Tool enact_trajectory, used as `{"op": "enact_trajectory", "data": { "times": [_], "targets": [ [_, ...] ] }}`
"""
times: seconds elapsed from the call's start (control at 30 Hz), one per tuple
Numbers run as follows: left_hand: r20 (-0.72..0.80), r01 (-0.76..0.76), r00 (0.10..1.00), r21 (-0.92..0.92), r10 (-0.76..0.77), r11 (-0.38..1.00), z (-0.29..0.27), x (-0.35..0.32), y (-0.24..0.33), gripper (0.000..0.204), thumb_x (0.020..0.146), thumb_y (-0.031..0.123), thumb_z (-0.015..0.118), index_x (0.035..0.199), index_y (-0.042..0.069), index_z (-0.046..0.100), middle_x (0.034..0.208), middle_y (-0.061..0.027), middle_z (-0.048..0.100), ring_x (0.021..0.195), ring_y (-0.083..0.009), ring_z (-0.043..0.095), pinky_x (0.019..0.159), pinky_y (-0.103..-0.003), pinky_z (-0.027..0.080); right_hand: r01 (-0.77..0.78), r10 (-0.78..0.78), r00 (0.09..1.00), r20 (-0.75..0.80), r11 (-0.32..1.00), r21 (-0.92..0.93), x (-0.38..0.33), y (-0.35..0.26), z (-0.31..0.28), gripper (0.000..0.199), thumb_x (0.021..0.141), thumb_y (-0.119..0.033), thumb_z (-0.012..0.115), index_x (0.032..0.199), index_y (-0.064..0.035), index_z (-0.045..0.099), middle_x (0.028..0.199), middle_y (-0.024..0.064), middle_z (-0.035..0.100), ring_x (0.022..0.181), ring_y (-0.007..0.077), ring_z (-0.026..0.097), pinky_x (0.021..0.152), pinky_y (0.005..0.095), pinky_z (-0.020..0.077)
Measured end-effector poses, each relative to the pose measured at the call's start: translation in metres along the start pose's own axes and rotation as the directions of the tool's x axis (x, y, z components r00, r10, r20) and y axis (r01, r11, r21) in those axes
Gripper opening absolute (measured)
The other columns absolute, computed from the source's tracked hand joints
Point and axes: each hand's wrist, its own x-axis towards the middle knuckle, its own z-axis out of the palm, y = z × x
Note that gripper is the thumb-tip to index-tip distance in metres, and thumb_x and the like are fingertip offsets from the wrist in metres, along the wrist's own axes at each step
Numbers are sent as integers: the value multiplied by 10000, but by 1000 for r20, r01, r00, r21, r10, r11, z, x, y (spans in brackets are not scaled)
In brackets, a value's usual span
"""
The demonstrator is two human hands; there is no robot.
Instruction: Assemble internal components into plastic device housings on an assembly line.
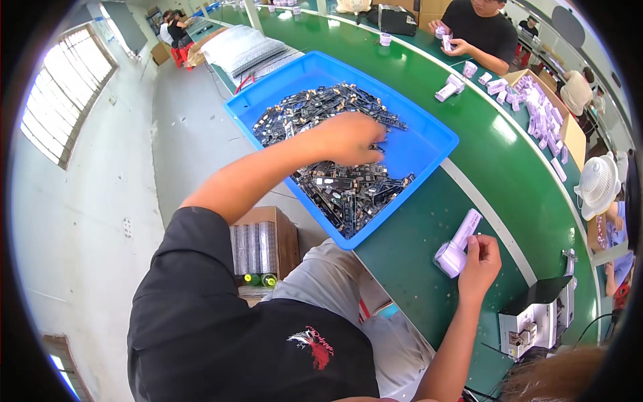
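Observation:
My left hand (351, 139) reaches into a large blue plastic tray (429, 137) over a heap of small dark circuit boards (348, 191). Its fingers are curled down, and whatever is between them is hidden. Above the green table's near part, my right hand (483, 264) has its thumb and fingers pinched at the side of a lavender plastic housing (459, 246). This piece has a tube-like handle and a wider round head, the head lying toward me.
Clear plastic packs (241, 50) lie behind the tray. Lavender parts fill an open carton (573, 134) at right, near a white fan (598, 184). A black-and-white device (536, 318) stands at the near right. Across the table, a person (479, 30) handles lavender parts.

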Motion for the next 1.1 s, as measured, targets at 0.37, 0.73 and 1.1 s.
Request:
{"op": "enact_trajectory", "data": {
  "times": [0.37,0.73,1.1],
  "targets": [
    [-49,23,999,79,-19,997,43,5,-26,362,790,353,793,885,13,716,916,-188,688,944,-390,654,847,-482,519,-43,21,998,59,917,396,-4,32,3,159,1026,-139,637,1048,9,691,924,1,660,828,73,565,757,237,461],
    [-98,-334,928,211,360,919,15,26,52,214,823,234,751,979,94,710,895,-71,691,981,-293,645,866,-438,486,-104,68,993,91,876,472,-1,31,-7,77,977,-68,673,974,9,683,857,3,646,774,70,561,706,239,455],
    [-206,-648,733,81,649,757,14,69,92,332,806,278,836,1036,70,716,965,-49,691,950,-280,634,855,-416,515,-134,81,990,118,821,556,4,32,-8,6,965,-10,650,960,-12,649,844,-2,626,764,72,569,699,235,459]
  ]
}}
